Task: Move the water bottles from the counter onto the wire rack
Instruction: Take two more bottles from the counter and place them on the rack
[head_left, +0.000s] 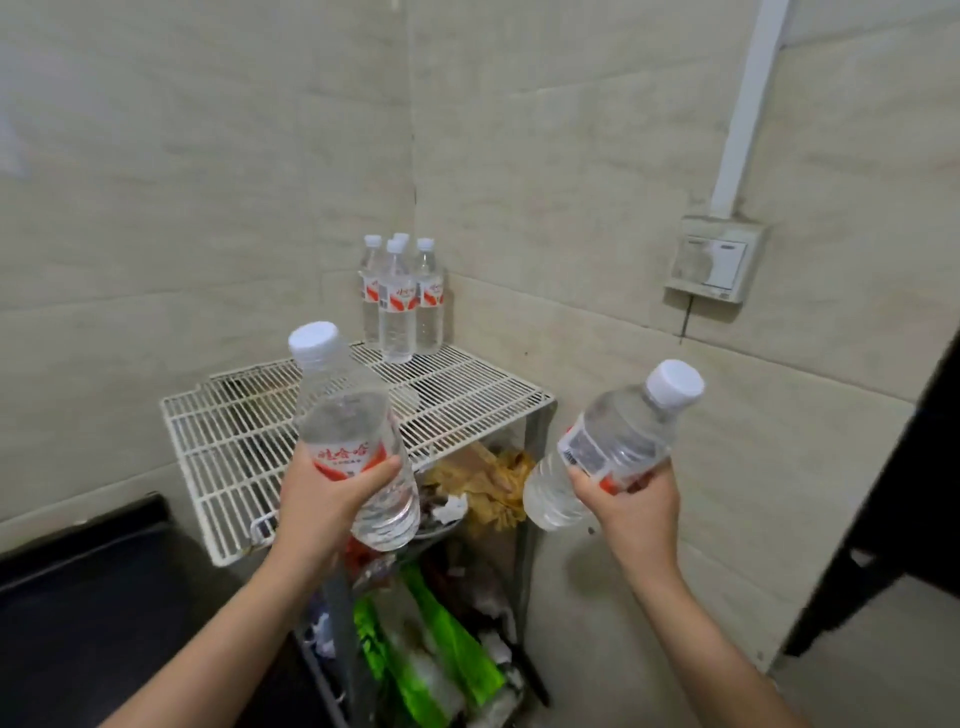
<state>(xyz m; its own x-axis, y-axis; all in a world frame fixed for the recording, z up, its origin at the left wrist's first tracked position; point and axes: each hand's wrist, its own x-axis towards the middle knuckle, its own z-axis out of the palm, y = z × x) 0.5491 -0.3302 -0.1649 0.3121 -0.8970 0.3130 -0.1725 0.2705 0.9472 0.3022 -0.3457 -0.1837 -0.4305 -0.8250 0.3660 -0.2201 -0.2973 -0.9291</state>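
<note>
My left hand (322, 499) grips a clear water bottle (348, 415) with a white cap and red label, held nearly upright above the front of the white wire rack (218, 431). My right hand (636, 506) grips a second water bottle (618, 441), tilted with its cap pointing up and right, in the air beyond the rack's right edge. Several more bottles (397, 306) of the same kind stand upright in a tight cluster at the rack's far corner, against the tiled walls.
Under the rack sits a bin or shelf stuffed with crumpled wrappers and green packaging (441, 639). A black counter edge (88, 551) lies at lower left. A wall switch box (714, 260) hangs at right, and a dark door frame (893, 493) stands at far right.
</note>
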